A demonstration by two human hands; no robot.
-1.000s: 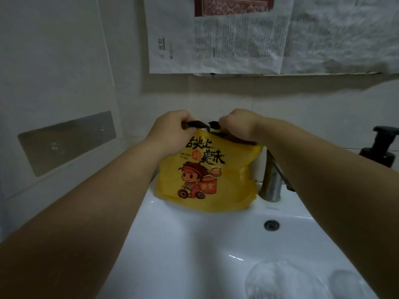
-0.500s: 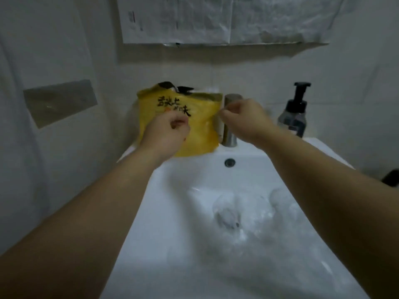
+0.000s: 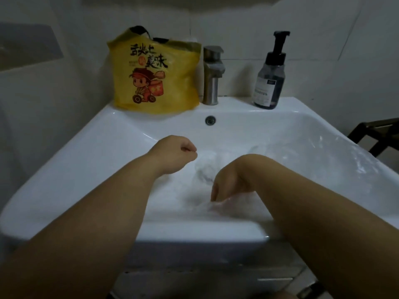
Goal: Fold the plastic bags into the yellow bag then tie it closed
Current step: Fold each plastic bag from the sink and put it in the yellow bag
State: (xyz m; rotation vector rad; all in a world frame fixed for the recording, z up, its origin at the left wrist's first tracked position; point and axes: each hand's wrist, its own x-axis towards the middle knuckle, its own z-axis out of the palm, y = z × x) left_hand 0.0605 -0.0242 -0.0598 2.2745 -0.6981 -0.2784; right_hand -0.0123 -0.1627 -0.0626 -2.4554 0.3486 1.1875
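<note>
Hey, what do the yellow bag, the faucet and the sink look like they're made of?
The yellow bag looks like thin, slightly glossy plastic film: it crinkles and sags. The faucet seems metal, perhaps brushed stainless steel: dull grey sheen. The sink is probably glazed ceramic: smooth white with bright highlights.

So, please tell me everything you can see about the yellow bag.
The yellow bag is crinkled plastic, printed with black characters and a cartoon rider. Black handles stick up on top. It stands upright on the sink's back ledge, left of the faucet. The left hand and right hand are off it.
</note>
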